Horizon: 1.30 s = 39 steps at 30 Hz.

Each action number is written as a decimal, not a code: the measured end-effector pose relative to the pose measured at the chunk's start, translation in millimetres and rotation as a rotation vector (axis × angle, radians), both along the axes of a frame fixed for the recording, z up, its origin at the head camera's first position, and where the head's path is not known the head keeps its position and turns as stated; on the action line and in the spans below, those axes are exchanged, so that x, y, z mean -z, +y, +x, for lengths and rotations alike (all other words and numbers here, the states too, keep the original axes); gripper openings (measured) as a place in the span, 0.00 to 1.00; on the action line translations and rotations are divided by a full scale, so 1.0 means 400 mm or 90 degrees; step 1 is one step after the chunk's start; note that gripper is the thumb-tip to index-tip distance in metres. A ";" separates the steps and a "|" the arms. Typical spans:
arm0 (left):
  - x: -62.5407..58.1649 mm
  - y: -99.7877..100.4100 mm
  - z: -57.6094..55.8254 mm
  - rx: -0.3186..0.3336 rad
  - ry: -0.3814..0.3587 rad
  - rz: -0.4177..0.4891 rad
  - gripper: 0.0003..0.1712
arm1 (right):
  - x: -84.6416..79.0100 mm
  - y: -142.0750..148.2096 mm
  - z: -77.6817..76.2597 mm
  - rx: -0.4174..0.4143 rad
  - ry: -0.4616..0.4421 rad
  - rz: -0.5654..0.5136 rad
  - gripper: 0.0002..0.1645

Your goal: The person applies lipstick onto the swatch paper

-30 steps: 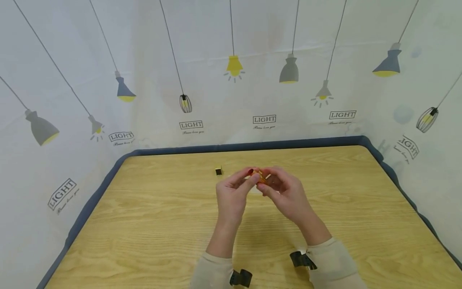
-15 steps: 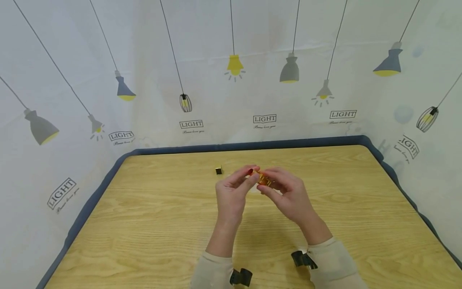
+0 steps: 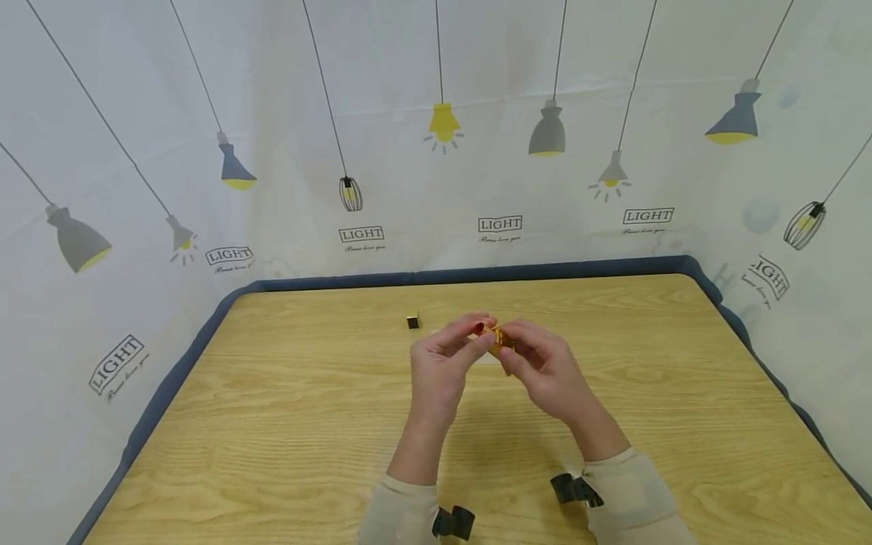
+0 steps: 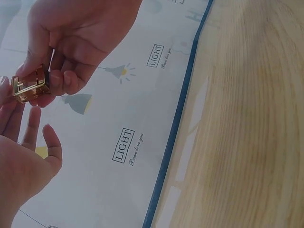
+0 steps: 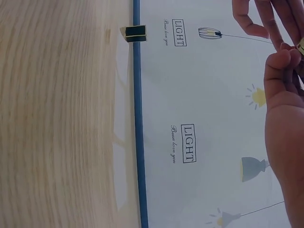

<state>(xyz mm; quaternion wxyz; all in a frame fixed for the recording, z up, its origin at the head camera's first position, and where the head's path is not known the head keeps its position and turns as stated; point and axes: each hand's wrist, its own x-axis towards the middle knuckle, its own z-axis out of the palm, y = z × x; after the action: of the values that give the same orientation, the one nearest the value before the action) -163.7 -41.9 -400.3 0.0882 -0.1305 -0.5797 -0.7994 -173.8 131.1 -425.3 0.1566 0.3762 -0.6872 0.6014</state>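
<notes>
Both hands meet above the middle of the table, fingers around a small shiny gold metal piece (image 3: 504, 341). In the left wrist view, this gold piece (image 4: 31, 88) looks like a boxy rectangular frame with an opening. My left hand (image 3: 441, 367) pinches its left side between thumb and fingers. On the other side, the thumb and fingers of my right hand (image 3: 548, 371) grip it too. Only a corner of the gold piece (image 5: 301, 46) enters the right wrist view. Fingertips cover part of its surface.
A small black-and-gold boxy piece (image 3: 412, 322) stands on the wooden table (image 3: 306, 424), beyond and left of the hands. Dark blue edging (image 3: 477, 274) runs along the table's back and sides. Behind rises a white wall covering (image 3: 286, 113) printed with lamps.
The gold piece has been turned between the fingers and shifted slightly right, showing more of itself. The left fingertips have moved a little right with it. The black-and-gold piece stays put.
</notes>
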 end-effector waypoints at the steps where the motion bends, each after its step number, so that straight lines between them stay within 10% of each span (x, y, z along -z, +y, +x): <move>1: 0.000 0.000 0.001 0.002 0.001 0.001 0.15 | 0.001 0.001 0.000 -0.009 -0.015 -0.002 0.12; 15: 0.008 -0.008 0.004 0.019 0.008 -0.003 0.13 | 0.006 0.016 -0.008 -0.131 -0.152 -0.027 0.13; 22: 0.010 -0.011 0.006 -0.008 0.008 -0.079 0.13 | -0.006 0.045 -0.022 -0.251 -0.383 -0.095 0.20; 26: 0.015 -0.009 0.008 -0.030 0.006 -0.111 0.12 | -0.013 0.049 -0.023 -0.181 -0.437 -0.054 0.21; 30: 0.025 -0.002 0.005 -0.066 0.009 -0.110 0.12 | -0.019 0.031 -0.016 -0.051 -0.412 0.006 0.20; 39: 0.035 0.003 -0.003 -0.104 0.007 -0.039 0.13 | -0.009 -0.026 0.000 0.114 -0.122 0.037 0.16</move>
<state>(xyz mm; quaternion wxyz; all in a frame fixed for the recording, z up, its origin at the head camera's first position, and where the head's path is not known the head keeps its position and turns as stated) -165.0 -40.6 -414.2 0.1522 -0.0898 -0.6120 -0.7708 -174.0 120.5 -421.8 0.1325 0.2587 -0.7469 0.5981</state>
